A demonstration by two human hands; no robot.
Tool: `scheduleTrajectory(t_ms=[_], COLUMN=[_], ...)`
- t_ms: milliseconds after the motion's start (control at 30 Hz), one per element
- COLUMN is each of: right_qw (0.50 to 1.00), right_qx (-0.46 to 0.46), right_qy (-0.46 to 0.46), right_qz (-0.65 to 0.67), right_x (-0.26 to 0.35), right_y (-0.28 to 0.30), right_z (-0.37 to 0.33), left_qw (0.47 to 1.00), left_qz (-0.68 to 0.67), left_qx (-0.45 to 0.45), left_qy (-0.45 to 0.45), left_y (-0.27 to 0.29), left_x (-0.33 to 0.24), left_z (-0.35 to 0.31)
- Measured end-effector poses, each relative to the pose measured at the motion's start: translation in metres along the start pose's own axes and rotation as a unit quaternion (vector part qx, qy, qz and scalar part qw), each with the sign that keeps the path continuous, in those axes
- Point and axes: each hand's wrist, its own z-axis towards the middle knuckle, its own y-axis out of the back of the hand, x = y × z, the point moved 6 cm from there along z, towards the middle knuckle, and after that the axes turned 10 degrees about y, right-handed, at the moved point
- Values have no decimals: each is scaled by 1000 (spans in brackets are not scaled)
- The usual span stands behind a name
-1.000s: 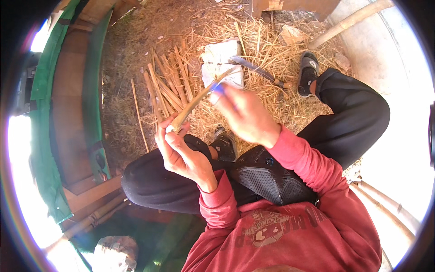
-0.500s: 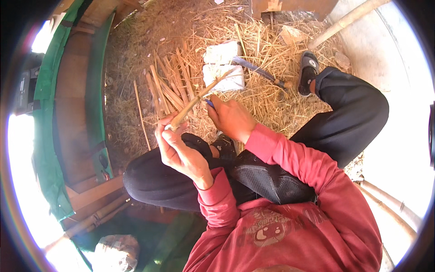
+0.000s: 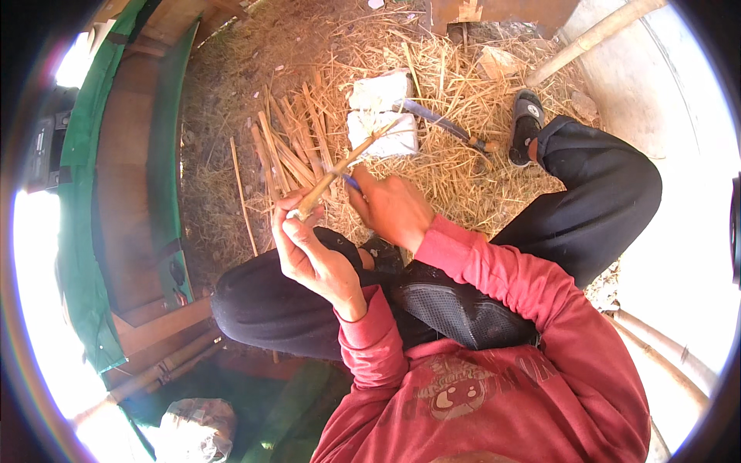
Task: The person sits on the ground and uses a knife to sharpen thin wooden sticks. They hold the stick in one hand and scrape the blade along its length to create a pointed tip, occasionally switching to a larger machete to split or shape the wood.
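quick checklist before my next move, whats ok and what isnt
1. Left grip holds the stick by its near end: ok
2. Right grip holds the blue tool: ok
3. Left grip apart from the blue tool: ok
4. Blue tool touching the stick: cannot tell, too small
5. Stick's far end off the white block: cannot tell, they overlap in view
6. Curved knife out of both grips: ok

Can see green sheeting point(image 3: 79, 177) at left, a plastic bag point(image 3: 199, 428) at lower left, a slanting pole point(image 3: 593, 42) at upper right
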Motion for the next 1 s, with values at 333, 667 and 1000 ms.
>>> scheduleTrajectory(t_ms=[333, 667, 1000], right_qw=[995, 987, 997], right_qx=[-17, 1, 15], right_qy=[-57, -76, 36], right_qz=[-86, -141, 63], right_x=[-96, -145, 15], right_y=[-32, -37, 23], right_z=[8, 16, -10], left_qw=[1000, 999, 996], left_qz=[-15, 14, -63], left_qx=[19, 48, 67], left_qy=[-9, -21, 20], left_y=[-7, -9, -3], left_x=[-7, -4, 1], left_z=[-5, -5, -3])
